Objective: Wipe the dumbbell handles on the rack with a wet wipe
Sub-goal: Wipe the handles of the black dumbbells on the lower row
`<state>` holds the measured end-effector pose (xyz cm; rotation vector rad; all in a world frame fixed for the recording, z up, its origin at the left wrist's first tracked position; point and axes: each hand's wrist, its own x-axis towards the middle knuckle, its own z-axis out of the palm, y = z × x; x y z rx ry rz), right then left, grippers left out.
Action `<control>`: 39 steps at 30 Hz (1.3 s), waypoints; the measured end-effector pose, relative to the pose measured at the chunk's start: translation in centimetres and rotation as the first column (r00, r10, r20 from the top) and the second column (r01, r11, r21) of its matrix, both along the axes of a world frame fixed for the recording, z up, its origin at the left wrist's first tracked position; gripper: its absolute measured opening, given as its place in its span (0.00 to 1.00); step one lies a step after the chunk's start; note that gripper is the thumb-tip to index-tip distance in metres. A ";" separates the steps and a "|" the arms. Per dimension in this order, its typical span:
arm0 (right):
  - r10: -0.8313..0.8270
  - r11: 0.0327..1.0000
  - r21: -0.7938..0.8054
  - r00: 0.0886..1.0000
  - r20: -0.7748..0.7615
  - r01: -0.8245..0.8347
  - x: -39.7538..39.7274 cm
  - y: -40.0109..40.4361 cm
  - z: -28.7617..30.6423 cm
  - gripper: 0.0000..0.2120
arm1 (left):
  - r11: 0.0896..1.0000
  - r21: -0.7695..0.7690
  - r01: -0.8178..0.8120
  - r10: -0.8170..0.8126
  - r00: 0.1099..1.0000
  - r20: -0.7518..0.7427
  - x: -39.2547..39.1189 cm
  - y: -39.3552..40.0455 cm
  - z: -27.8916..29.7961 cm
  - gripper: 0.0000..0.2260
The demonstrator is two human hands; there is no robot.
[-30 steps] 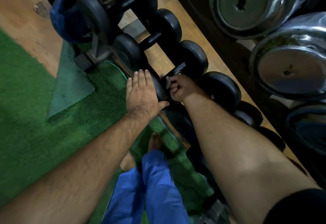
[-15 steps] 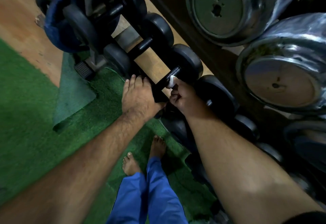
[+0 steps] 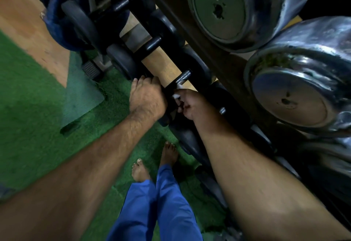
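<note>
While the left hand (image 3: pixel 147 98) curls its fingers over a black dumbbell end (image 3: pixel 171 105), the right hand (image 3: pixel 191 105) pinches a white wipe (image 3: pixel 177 94). Just beyond those fingers lies the dark handle (image 3: pixel 183 76).

White wet wipe (image 3: pixel 177 93) bunched against a black dumbbell handle (image 3: pixel 182 77).

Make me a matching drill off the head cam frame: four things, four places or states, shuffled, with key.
Things:
1. left hand
2. right hand
3. wet wipe
4. chrome dumbbells

Places or states:
A. white, bunched against a dark dumbbell handle
B. on the upper shelf at right
C. curled over the near black dumbbell head
D. pinching the wipe at the handle

Pairs: 1-C, 2-D, 3-A, 4-B
</note>
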<state>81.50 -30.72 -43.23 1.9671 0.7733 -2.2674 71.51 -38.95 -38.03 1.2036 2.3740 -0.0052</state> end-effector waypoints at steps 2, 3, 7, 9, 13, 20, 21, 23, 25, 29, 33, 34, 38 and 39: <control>-0.104 0.994 0.034 0.993 0.049 0.102 -0.1 -0.2 0.3 0.11 | 1.000 0.006 -0.010 0.010 1.000 -0.009 -0.3 0.0 0.0 0.22; -0.159 0.986 0.053 0.984 0.083 0.155 0.0 0.0 0.7 0.11 | 1.000 0.016 -0.016 0.016 1.000 -0.007 -0.4 0.0 0.1 0.20; -0.269 0.933 0.270 0.960 0.075 0.240 -0.6 0.4 2.6 0.07 | 0.991 0.118 -0.063 0.062 0.998 0.010 -1.0 0.7 1.2 0.15; -0.212 0.850 0.499 0.977 0.036 0.167 -2.0 0.1 3.2 0.04 | 0.980 0.179 -0.084 0.084 0.996 0.009 -1.4 1.1 1.8 0.13; 0.055 0.660 0.748 0.997 0.047 -0.072 -5.2 0.6 2.8 0.08 | 0.934 0.320 -0.158 0.161 0.987 0.018 -2.6 1.5 2.9 0.13; 0.243 0.384 0.847 0.925 0.293 -0.369 -9.3 4.3 1.4 0.12 | 0.900 0.401 -0.172 0.213 0.975 -0.060 -6.8 2.6 2.1 0.11; 0.291 0.288 0.840 0.878 0.380 -0.459 -9.4 4.7 0.7 0.12 | 0.902 0.395 -0.171 0.215 0.974 -0.068 -7.4 2.7 1.9 0.12; 0.349 0.272 0.792 0.823 0.448 -0.547 -9.8 5.3 -0.7 0.18 | 0.903 0.395 -0.171 0.222 0.971 -0.087 -8.4 2.8 1.1 0.13; 0.286 0.078 0.729 0.716 0.637 -0.680 -10.7 5.3 -2.2 0.23 | 0.905 0.394 -0.161 0.222 0.969 -0.112 -9.2 2.7 0.2 0.13; 0.212 -0.470 0.538 0.503 0.838 -0.699 -11.5 5.9 -3.5 0.21 | 0.907 0.390 -0.158 0.217 0.970 -0.113 -10.1 2.4 -1.3 0.11; 0.298 -0.433 0.659 0.593 0.748 -0.615 -10.3 5.5 -4.7 0.28 | 0.900 0.408 -0.157 0.210 0.974 -0.087 -10.3 2.2 -1.4 0.09; 0.344 -0.419 0.701 0.613 0.711 -0.578 -10.0 5.6 -4.7 0.29 | 0.898 0.412 -0.156 0.209 0.974 -0.086 -10.3 2.2 -1.3 0.09; 0.300 -0.453 0.636 0.565 0.769 -0.625 -10.1 6.1 -3.3 0.22 | 0.913 0.387 -0.128 0.183 0.977 -0.109 -10.4 2.4 -1.3 0.09; 0.252 -0.456 0.594 0.544 0.800 -0.663 -10.4 6.0 -3.1 0.20 | 0.918 0.377 -0.120 0.178 0.977 -0.120 -10.4 2.5 -1.4 0.09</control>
